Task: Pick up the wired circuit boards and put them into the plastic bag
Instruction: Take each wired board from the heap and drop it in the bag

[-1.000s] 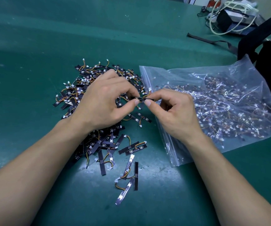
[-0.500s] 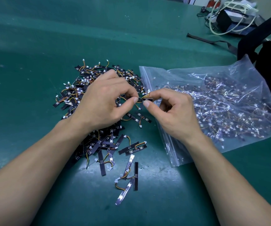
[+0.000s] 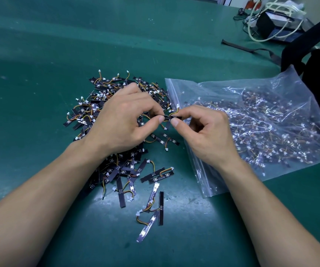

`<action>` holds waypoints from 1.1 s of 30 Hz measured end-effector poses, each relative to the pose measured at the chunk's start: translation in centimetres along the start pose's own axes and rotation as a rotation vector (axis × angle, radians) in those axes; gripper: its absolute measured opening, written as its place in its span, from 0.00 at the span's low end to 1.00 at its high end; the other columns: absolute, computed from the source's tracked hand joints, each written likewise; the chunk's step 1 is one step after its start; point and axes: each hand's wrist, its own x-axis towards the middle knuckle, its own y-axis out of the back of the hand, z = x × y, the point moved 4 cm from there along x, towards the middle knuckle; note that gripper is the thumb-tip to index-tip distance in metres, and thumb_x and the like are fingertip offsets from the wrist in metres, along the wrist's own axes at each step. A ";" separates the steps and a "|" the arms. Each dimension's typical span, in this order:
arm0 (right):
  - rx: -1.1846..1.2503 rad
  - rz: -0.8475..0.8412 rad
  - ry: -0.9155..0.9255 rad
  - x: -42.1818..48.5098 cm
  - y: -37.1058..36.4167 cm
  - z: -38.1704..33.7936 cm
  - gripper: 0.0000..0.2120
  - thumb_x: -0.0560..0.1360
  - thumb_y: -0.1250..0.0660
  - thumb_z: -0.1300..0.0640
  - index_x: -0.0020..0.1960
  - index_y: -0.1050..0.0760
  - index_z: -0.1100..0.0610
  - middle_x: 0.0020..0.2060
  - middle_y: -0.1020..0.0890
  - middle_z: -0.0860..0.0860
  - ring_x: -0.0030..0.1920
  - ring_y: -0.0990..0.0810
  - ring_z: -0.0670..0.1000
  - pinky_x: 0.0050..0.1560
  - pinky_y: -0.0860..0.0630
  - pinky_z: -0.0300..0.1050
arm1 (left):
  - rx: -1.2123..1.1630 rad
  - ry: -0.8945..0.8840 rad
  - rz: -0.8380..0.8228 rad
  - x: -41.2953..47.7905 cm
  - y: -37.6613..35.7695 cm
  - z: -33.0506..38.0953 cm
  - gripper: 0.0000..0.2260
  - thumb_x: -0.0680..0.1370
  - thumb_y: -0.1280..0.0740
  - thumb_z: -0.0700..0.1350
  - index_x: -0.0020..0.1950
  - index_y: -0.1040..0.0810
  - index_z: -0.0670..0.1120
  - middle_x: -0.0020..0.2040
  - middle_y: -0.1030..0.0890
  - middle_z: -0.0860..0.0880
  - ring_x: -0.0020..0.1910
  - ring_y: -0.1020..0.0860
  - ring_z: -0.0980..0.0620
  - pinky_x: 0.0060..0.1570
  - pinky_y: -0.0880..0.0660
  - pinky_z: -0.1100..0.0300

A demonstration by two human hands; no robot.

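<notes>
Both forearms reach in from the near edge and meet above the green bench [image 3: 39, 54]. The left hand [image 3: 122, 120] and right hand [image 3: 203, 132] each pinch one end of a small black wired circuit board [image 3: 172, 117] between thumb and forefinger (other fingers curled in), held level just over the loose pile of boards [image 3: 116, 151]. The clear plastic bag [image 3: 261, 122], already holding many boards, lies just right of the pile.
</notes>
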 end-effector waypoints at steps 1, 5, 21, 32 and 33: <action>0.007 0.000 -0.017 0.0 0.0 0.1 0.03 0.74 0.26 0.56 0.46 0.15 0.54 0.31 0.24 0.34 0.27 0.30 0.44 0.33 0.37 0.29 | 0.001 0.000 0.004 0.0 0.0 0.0 0.06 0.79 0.30 0.45 0.45 0.17 0.44 0.40 0.18 0.51 0.42 0.29 0.46 0.44 0.31 0.53; 0.037 0.003 -0.041 0.0 0.1 0.1 0.04 0.74 0.27 0.55 0.47 0.16 0.54 0.33 0.23 0.36 0.27 0.30 0.44 0.34 0.36 0.30 | 0.001 -0.002 0.004 0.0 0.0 0.0 0.06 0.79 0.30 0.45 0.45 0.17 0.44 0.40 0.18 0.52 0.42 0.30 0.48 0.45 0.34 0.56; 0.012 -0.008 -0.023 -0.1 0.0 0.0 0.02 0.74 0.26 0.56 0.46 0.16 0.51 0.30 0.24 0.30 0.26 0.30 0.43 0.32 0.37 0.28 | -0.011 -0.003 -0.021 0.0 -0.1 -0.1 0.05 0.79 0.31 0.44 0.46 0.17 0.44 0.41 0.18 0.51 0.42 0.30 0.47 0.45 0.29 0.51; 0.011 0.004 0.014 0.0 0.1 0.3 0.03 0.75 0.27 0.59 0.42 0.15 0.56 0.32 0.23 0.35 0.26 0.30 0.42 0.32 0.37 0.29 | -0.033 0.000 -0.024 0.0 -0.1 0.0 0.06 0.78 0.29 0.47 0.48 0.16 0.46 0.42 0.17 0.52 0.42 0.30 0.48 0.46 0.30 0.53; 0.010 0.002 0.010 0.0 0.0 0.3 0.03 0.75 0.27 0.59 0.42 0.15 0.55 0.31 0.23 0.34 0.26 0.30 0.42 0.32 0.38 0.29 | -0.034 0.000 -0.025 0.0 -0.1 0.0 0.05 0.78 0.29 0.46 0.47 0.16 0.46 0.42 0.17 0.52 0.42 0.29 0.48 0.45 0.29 0.52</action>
